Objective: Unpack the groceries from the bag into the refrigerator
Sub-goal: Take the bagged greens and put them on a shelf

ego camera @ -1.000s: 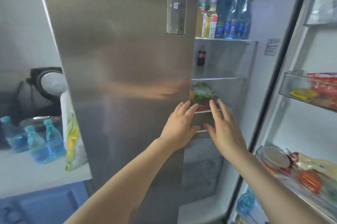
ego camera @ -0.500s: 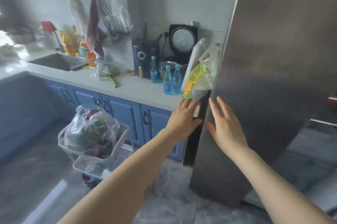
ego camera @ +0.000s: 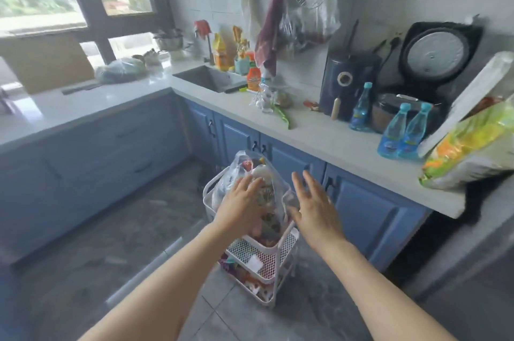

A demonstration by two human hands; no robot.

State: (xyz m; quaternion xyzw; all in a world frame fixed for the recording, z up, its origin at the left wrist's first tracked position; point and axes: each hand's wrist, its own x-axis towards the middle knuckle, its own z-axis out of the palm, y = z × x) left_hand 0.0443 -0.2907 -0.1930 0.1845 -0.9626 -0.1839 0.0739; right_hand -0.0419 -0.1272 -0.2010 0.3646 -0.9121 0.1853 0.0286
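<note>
Groceries fill a clear plastic bag (ego camera: 251,196) standing in the top tier of a white mesh cart (ego camera: 264,254) on the floor, just near the blue cabinets (ego camera: 370,213). A second ago the view faced the open refrigerator; now it has swung left to the cart, so the next item is likely about to be fetched. The left hand (ego camera: 240,206) lies against the bag, fingers straight; the right hand (ego camera: 314,208) hovers beside it, fingers spread, gripping nothing. Three blue bottles (ego camera: 400,135) stand on the countertop (ego camera: 328,140) beyond.
</note>
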